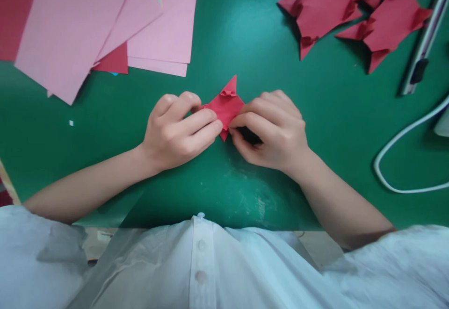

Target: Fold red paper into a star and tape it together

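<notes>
A: What's at ctr?
B: A small folded red paper pc (226, 109), held over the mid of the green worktop (252, 42), one pointed corner aimed far, another near. Can't tell if it touches the surface.
A: Held how?
B: L hand (180, 129) grips the L side, fingers bent across it; R hand (271, 129) pinches the R near edge btwn thumb & fingertips.
A: Near side?
B: Wearer's pale shirt (202, 267), buttoned, at the worktop's near edge.
A: Far R?
B: Several folded red shapes (326, 10), w/ pointed corners & curled folds, grouped close tog. Alongside, a slim cutter (421, 56) w/ dark slider; nearer, a looped white cord (378, 164) at R.
A: Far L?
B: Overlapping pink sheets (73, 24), w/ red paper (117, 60) showing beneath. A tiny white scrap (71, 123) lies a bit nearer, apart from the stack.
</notes>
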`<action>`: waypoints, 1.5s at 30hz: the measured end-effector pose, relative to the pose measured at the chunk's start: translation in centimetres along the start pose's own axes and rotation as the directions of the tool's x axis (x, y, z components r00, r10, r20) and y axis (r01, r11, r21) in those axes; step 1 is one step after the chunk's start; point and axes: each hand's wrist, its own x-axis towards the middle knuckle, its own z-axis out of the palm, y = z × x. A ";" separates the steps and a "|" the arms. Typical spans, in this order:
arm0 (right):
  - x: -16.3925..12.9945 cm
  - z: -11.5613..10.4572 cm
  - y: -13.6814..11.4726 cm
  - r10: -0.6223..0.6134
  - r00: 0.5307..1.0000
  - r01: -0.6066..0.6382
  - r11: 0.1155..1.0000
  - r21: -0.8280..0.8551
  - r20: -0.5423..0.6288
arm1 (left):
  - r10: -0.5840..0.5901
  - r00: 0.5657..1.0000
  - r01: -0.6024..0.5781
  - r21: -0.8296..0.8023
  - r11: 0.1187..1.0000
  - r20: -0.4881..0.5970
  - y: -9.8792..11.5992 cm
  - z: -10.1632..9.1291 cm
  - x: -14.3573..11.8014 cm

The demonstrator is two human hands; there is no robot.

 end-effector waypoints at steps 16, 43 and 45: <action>-0.1 0.0 0.5 -0.121 0.992 0.120 0.992 -0.045 -0.023 | 0.125 0.992 -0.125 0.075 0.989 0.008 -0.2 -0.1 0.7; 0.4 -0.2 -1.2 0.129 0.992 -0.129 0.984 0.120 0.009 | -0.258 0.934 0.312 -0.211 0.926 0.246 0.8 -0.1 0.3; 0.5 -0.2 -1.1 0.120 0.993 -0.119 0.982 0.149 0.002 | -0.260 0.930 0.326 -0.256 0.910 0.260 0.5 -0.1 0.3</action>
